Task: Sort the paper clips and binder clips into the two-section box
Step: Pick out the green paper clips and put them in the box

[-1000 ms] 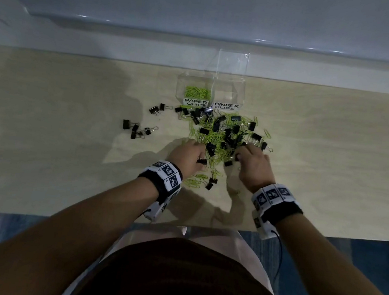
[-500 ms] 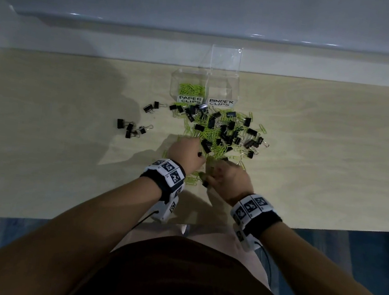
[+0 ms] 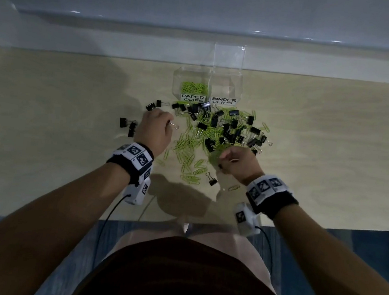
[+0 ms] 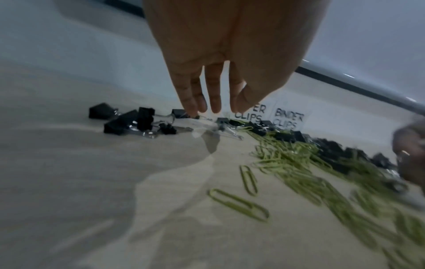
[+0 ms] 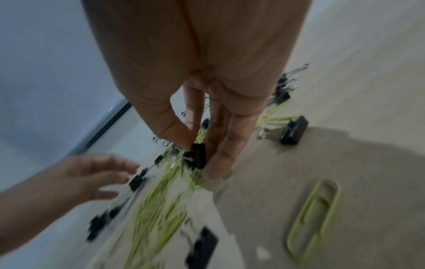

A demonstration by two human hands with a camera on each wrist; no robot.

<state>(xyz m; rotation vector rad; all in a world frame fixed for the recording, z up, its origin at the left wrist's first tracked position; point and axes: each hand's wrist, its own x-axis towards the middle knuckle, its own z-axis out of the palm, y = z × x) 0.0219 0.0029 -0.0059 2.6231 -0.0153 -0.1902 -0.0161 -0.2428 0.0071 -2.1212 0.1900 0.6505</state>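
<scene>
Head view: your left hand (image 3: 155, 128) hovers over the table (image 3: 45, 130), fingers loose, nothing held. Left wrist: paper clips (image 4: 296, 158) lie scattered, light, slippery. Right wrist: your right hand (image 5: 202, 112) pinches a stiff binder clip (image 5: 197, 158) by its body.

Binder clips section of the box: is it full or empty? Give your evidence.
Empty. In the head view the binder clips section shows only clear plastic, while the paper clips section holds green clips.

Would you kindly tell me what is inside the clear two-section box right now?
In the two-section box, the PAPER CLIPS section holds green paper clips. The BINDER CLIPS section looks empty, though its label hides the front floor.
</scene>
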